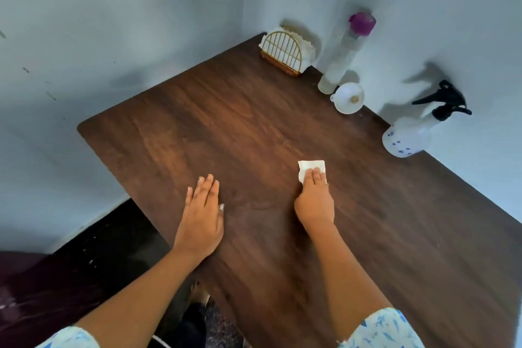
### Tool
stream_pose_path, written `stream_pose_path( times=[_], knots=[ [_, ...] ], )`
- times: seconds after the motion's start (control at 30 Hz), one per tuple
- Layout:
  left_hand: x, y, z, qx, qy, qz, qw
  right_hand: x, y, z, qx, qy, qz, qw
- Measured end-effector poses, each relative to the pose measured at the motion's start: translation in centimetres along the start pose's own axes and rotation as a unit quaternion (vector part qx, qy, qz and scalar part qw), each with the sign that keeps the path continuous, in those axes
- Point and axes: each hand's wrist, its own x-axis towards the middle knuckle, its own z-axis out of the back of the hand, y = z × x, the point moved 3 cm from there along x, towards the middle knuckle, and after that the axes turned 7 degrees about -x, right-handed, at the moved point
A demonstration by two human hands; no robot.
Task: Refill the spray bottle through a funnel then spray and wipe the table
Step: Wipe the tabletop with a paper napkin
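My right hand (314, 198) presses a folded white tissue (306, 168) flat against the dark wooden table (240, 121), fingers straight on top of it. My left hand (202, 212) lies flat on the tabletop to the left, fingers straight and together, holding nothing. The white spray bottle (409, 135) with blue dots and a black trigger head stands at the right edge by the wall. A white funnel (348, 97) lies on the table beyond it. Behind the funnel stands a tall clear refill bottle (340, 59) with a purple cap.
A gold wire napkin holder (284, 51) with white napkins sits in the far corner. Grey walls close the table on its far and right sides. The table's left edge drops to a dark floor (107, 248).
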Motion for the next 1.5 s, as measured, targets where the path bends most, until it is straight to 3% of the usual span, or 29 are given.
stream_pose_path(
  times=[0.13, 0.43, 0.5, 0.57, 0.63, 0.67, 0.77, 0.8, 0.83, 0.93, 1.03, 1.17, 1.23, 1.4, 1.5],
  knots=[
    [-0.5, -1.9, -0.9, -0.018, -0.015, 0.022, 0.999, -3.6, 1.4, 0.6, -0.015, 0.029, 0.083, 0.996],
    [-4.0, -6.8, -3.4, -0.029, -0.009, 0.002, 1.0, -8.8, -1.6, -0.2, -0.007, 0.051, 0.183, 0.982],
    [-4.9, -7.8, -3.9, -0.035, -0.013, 0.003, 0.999, -9.4, -3.0, -0.1, 0.06, 0.016, 0.19, 0.98],
    [-5.3, -8.8, -4.3, -0.048, -0.006, -0.001, 0.999, -9.6, -4.3, 0.9, 0.228, -0.051, 0.134, 0.963],
    [-5.6, -9.6, -4.5, -0.058, -0.003, -0.011, 0.998, -9.7, -5.5, 1.8, 0.431, -0.032, -0.005, 0.902],
    [-5.8, -10.0, -4.6, -0.07, -0.004, -0.018, 0.997, -9.7, -5.8, 1.9, 0.53, 0.013, -0.055, 0.846],
    [-6.0, -11.3, -4.3, -0.134, 0.001, -0.012, 0.991, -10.2, -6.2, 2.4, 0.755, 0.139, -0.124, 0.629],
    [-5.9, -11.8, -4.2, -0.156, 0.01, -0.011, 0.988, -10.5, -6.2, 2.7, 0.784, 0.164, -0.131, 0.584],
    [-5.8, -12.4, -4.1, -0.177, 0.028, -0.01, 0.984, -10.9, -6.2, 3.0, 0.791, 0.183, -0.128, 0.57],
    [-5.7, -14.0, -4.0, -0.302, 0.091, 0.017, 0.949, -11.0, -5.9, 2.7, 0.746, 0.197, -0.095, 0.629],
    [-5.2, -14.7, -4.0, -0.413, 0.077, 0.107, 0.901, -10.7, -5.7, 2.2, 0.707, 0.203, -0.074, 0.673],
    [-4.3, -14.1, -4.1, -0.435, 0.047, 0.13, 0.89, -10.4, -6.3, 2.4, 0.611, 0.15, -0.021, 0.777],
    [-4.2, -13.6, -3.8, -0.439, 0.034, 0.123, 0.889, -10.2, -6.5, 2.5, 0.573, 0.126, 0.014, 0.81],
    [-3.7, -13.6, -3.3, -0.452, 0.034, 0.118, 0.883, -9.3, -7.0, 2.0, 0.547, 0.086, -0.031, 0.832],
    [-3.5, -13.7, -3.4, -0.459, 0.025, 0.161, 0.874, -9.1, -6.8, 1.4, 0.58, 0.077, -0.077, 0.807]
  ],
)
